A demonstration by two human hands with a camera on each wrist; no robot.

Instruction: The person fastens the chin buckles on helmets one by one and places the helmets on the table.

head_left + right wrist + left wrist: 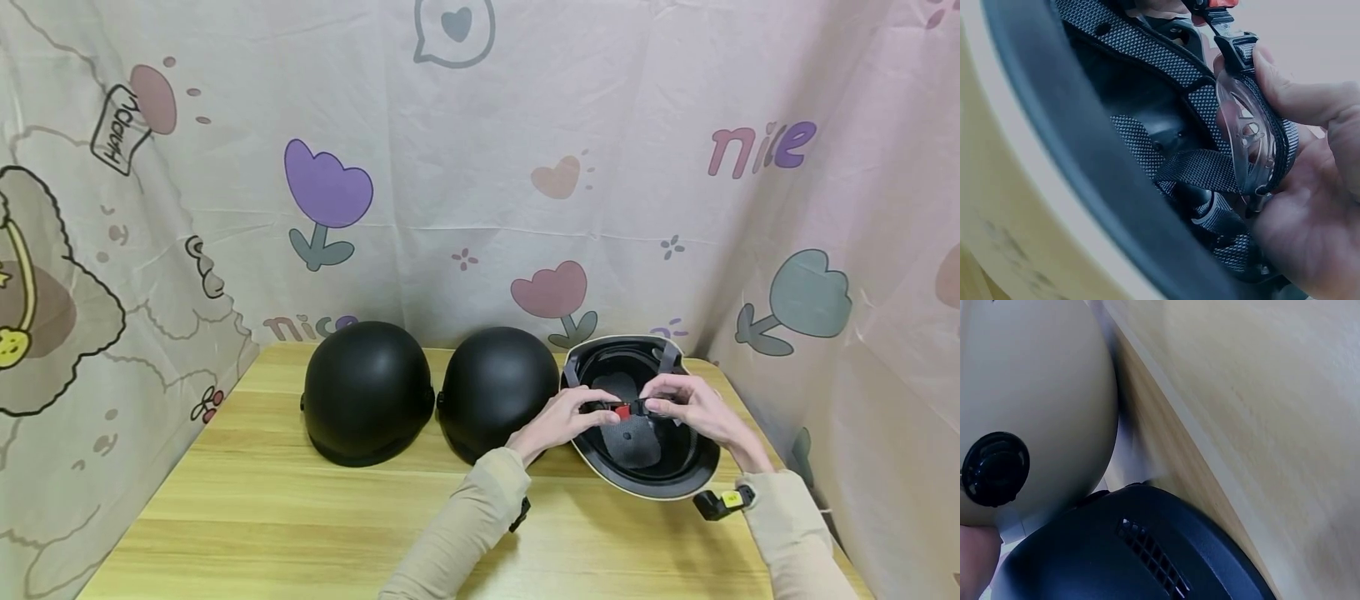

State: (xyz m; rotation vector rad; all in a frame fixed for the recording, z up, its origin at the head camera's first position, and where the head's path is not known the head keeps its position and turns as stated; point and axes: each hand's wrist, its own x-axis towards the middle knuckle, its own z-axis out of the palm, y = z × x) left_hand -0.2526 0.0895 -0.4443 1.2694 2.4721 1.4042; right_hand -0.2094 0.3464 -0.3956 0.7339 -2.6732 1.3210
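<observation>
A cream-shelled helmet (pixel 632 490) lies at the right of the table with its dark padded inside facing up and toward me. Over its opening, my left hand (pixel 553 423) pinches the red-and-black end of the chin-strap buckle (pixel 622 412) between thumb and fingers. Opposite it, my right hand (pixel 693 405) grips the strap's other end close to the buckle. The right wrist view shows the thumb (pixel 1297 97) against a black strap adjuster (pixel 1238 51), with a clear plastic piece (pixel 1244 131) beside the webbing. Whether the buckle halves are joined, I cannot tell.
Two black helmets stand dome up, one in the middle (pixel 497 387) beside the cream one, another (pixel 367 392) to its left. The left wrist view has a round black knob (pixel 995 469) on the cream shell. A printed cloth (pixel 450 192) hangs behind the wooden table (pixel 300 533).
</observation>
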